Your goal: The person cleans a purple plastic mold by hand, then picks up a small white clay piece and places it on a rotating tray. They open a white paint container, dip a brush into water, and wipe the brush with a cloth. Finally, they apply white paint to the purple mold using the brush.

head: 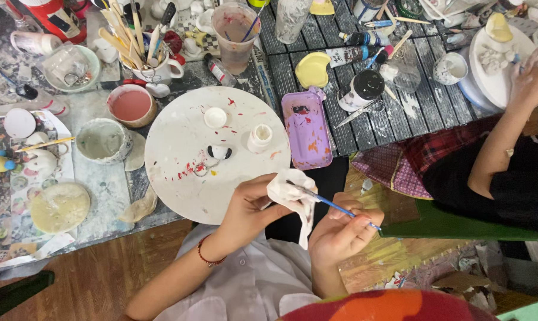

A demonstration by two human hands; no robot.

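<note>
1. In the lower middle of the frame, the right hand [340,233] pinches a thin blue-handled paintbrush [334,206] between thumb and fingertips, pen-fashion, with the other fingers curled under.
2. Just left of it, the left hand [249,205] has its fingers pressed around a crumpled white tissue [292,199], which hangs down past the palm; a red bracelet [209,254] sits on that wrist.
3. The brush tip lies against the tissue, so the step in hand looks like wiping the bristles clean. As a judgement, the next move calls for a gentle pull of the bristles through the pinched folds without bending them.
4. The tissue looks soft and creased, mostly white, with faint smudges I cannot make out clearly.
5. Above the hands, at centre frame, a round white turntable [180,178] flecked with red paint carries a small white paint pot [260,136], its cap [215,117], and a small black-and-white figurine [219,152].
6. To its right lies a purple rectangular palette tray [307,142].
7. At the upper right edge, another person's hand [530,77] rests on a second white turntable [494,83].
</note>
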